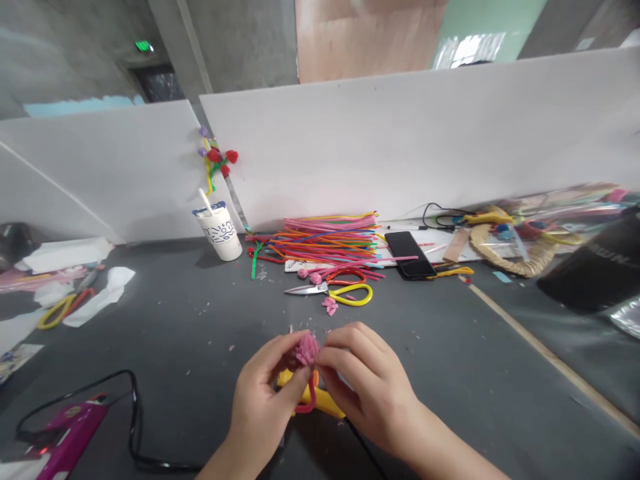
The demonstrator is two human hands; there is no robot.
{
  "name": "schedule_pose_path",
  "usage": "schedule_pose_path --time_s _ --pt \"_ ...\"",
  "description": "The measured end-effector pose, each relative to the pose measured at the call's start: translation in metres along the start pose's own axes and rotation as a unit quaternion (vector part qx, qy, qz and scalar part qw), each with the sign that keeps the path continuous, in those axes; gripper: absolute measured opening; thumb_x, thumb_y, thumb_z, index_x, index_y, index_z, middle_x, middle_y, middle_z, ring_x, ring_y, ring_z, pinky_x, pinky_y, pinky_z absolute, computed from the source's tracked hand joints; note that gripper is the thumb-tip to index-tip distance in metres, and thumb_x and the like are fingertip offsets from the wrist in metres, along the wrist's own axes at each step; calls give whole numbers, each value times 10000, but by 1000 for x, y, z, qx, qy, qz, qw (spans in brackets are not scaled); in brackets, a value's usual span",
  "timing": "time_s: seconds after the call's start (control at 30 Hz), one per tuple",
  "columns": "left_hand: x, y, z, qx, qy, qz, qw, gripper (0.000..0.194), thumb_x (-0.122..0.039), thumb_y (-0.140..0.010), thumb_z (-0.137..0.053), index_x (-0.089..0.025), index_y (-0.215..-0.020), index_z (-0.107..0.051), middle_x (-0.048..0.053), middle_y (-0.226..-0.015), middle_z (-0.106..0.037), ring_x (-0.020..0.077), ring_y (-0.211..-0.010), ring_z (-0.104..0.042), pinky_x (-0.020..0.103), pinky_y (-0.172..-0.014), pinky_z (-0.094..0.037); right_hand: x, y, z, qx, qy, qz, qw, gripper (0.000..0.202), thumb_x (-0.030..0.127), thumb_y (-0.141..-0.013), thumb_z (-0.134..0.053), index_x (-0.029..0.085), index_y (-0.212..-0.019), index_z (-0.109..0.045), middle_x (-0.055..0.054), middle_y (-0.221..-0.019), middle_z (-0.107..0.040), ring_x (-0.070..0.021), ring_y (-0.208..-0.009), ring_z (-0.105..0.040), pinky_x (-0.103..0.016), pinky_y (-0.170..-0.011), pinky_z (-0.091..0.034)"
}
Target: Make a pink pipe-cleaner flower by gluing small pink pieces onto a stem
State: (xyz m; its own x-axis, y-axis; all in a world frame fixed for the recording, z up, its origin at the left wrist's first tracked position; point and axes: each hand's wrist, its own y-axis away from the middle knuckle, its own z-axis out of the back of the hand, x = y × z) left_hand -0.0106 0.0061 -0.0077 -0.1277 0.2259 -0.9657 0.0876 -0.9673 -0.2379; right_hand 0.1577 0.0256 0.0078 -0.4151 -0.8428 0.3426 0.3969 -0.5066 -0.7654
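A small pink pipe-cleaner flower is pinched between the thumb and fingers of my left hand. My right hand is closed, its fingertips together at the flower's right side; whatever they pinch is hidden. Below the flower hangs a bent pink-red pipe cleaner. Under my hands lies a yellow glue gun, partly covered by them. Ahead on the dark table are scissors with red and yellow handles. Pink cut pieces lie beside them, and small pink balls sit just behind.
A bundle of coloured pipe cleaners lies against the white partition. Left of it stands a white cup with a straw; a black phone is to the right. A magenta power strip with a black cable occupies the near left.
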Motion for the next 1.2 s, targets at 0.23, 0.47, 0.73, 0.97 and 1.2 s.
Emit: schedule_pose_path --time_s 0.23,0.47,0.73,0.97,1.2 --pt "1 -9 -1 29 228 193 954 415 -230 -630 -855 -256 -1034 -762 2 -757 -720 119 -686 -662 185 -641 -538 0 1 -3 23 6 -11 1000 153 104 -919 -491 171 -938 -627 -81 -876 -649 -184 -746 -557 -309 -652 -493" --pt "-4 -9 2 31 186 172 967 324 -251 -639 -839 -230 -957 -787 7 -722 -670 124 -631 -614 208 -580 -531 2 -2 -3 10 -38 -46 998 133 108 -899 -535 177 -951 -637 -69 -873 -630 -176 -769 -562 -295 -681 -514" --pt "-11 -8 1 23 113 138 984 338 -185 -618 -810 -234 -952 -789 -9 -693 -676 111 -592 -611 187 -558 -539 3 0 -4 0 -42 -45 998 137 98 -896 -537 177 -956 -631 -70 -868 -630 -176 -752 -558 -302 -658 -502" --pt "-7 -3 3 1 -38 22 999 367 -249 -710 -777 -262 -1074 -738 11 -857 -757 150 -730 -700 216 -692 -574 6 -3 -1 -5 -55 -78 995 127 98 -870 -543 172 -877 -647 -64 -824 -624 -173 -727 -563 -299 -648 -493" --pt "0 1 6 -7 -204 -139 969 398 -195 -804 -692 -240 -1196 -640 58 -1063 -751 181 -845 -724 260 -775 -585 8 -9 3 72 -186 -241 950 115 109 -831 -609 176 -776 -684 -27 -779 -628 -147 -718 -610 -244 -647 -488"
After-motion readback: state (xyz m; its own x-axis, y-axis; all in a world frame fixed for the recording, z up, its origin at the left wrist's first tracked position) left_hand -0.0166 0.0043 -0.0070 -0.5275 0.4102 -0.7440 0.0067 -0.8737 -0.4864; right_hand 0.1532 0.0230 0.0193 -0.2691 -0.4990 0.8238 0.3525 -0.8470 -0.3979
